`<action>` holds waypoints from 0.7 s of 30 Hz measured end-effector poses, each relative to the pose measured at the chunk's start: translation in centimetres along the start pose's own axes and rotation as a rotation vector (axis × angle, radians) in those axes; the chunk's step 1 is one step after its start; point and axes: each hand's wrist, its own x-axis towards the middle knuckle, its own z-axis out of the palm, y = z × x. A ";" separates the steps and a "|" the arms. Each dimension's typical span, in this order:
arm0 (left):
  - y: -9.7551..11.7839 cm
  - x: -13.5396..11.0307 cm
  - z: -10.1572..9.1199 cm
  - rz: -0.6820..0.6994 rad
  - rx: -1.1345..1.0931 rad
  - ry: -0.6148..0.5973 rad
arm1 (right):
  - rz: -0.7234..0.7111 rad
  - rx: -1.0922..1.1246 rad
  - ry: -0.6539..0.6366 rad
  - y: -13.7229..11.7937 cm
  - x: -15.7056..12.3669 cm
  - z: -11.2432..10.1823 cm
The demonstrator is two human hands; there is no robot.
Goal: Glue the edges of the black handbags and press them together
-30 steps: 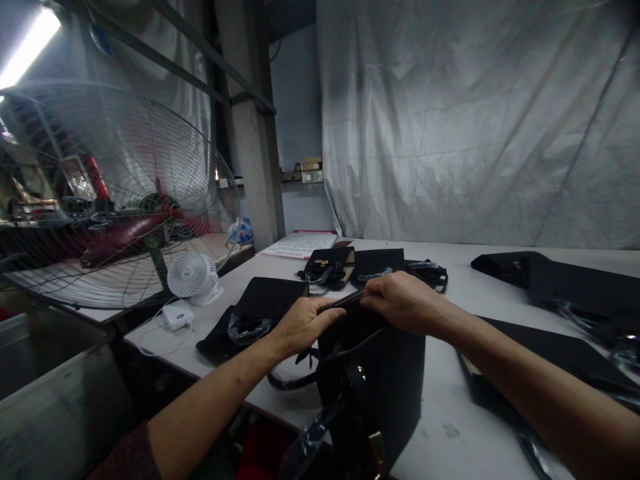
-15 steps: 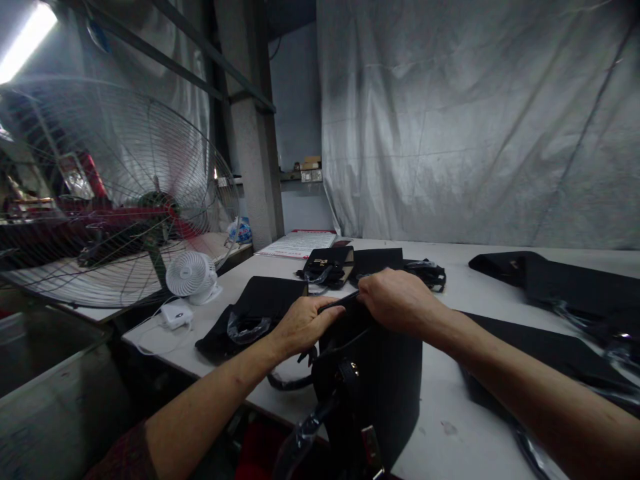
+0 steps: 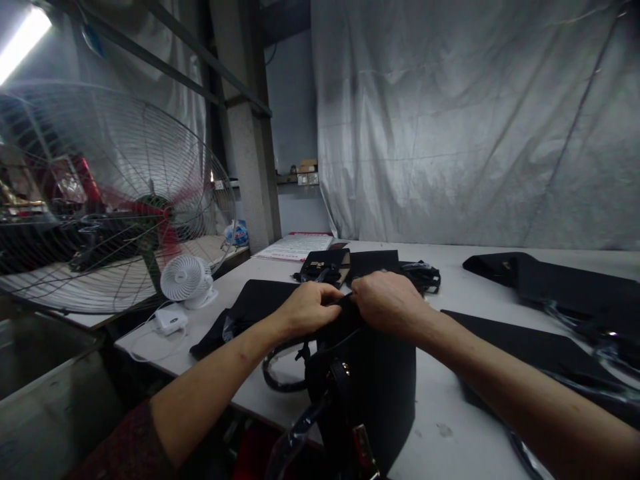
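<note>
Standing upright at the near edge of the white table (image 3: 450, 427), the black bag (image 3: 380, 387) has both hands at its top rim. The left hand (image 3: 306, 308) curls shut over the rim from the left. The right hand (image 3: 387, 303) clamps the same rim just beside it, the knuckles nearly touching. The fingertips are hidden behind the knuckles and the dark material, so what they pinch there cannot be made out. The bag's lower part is cut off by the bottom of the frame, and its plastic-wrapped strap (image 3: 300, 427) blurs into shadow. A flat black piece (image 3: 530, 343) lies to the right, partly behind the right forearm. A big fan (image 3: 110, 200) stands at the far left, cropped.
</note>
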 end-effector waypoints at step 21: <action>1.1 1.2 0.4 0.021 0.229 0.041 | 0.154 0.125 0.084 5.1 -0.2 1.0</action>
